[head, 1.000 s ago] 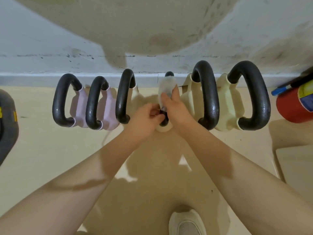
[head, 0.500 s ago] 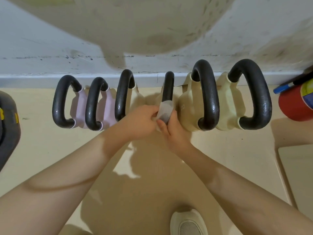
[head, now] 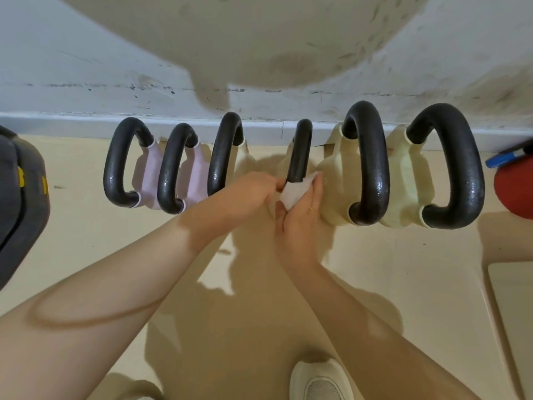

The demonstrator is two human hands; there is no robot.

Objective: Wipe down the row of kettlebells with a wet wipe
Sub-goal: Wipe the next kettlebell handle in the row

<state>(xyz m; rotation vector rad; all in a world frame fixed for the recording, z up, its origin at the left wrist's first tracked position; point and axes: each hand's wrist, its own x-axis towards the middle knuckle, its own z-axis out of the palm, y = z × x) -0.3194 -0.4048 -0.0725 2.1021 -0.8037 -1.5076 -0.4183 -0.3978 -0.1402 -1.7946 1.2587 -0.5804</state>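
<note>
Several kettlebells with black handles stand in a row along the wall: two pink ones [head: 150, 174] on the left, cream ones [head: 406, 180] to the right. My right hand [head: 300, 209] wraps a white wet wipe [head: 295, 192] around the lower end of the fourth kettlebell's handle [head: 301, 148]. My left hand [head: 248, 192] sits just left of it, fingers curled and pinching the wipe's left edge at the handle's base. That kettlebell's cream body is mostly hidden behind both hands.
A dark grey object [head: 17, 203] sits at the left edge. A red ball-like object [head: 516, 192] with a blue piece [head: 501, 160] lies at the right edge. A pale mat [head: 516, 313] lies at lower right. My white shoe [head: 320, 379] is at the bottom.
The wipe has slid from the top of the fourth handle down to its lower end. My right hand followed it down; my left hand stayed at the base.
</note>
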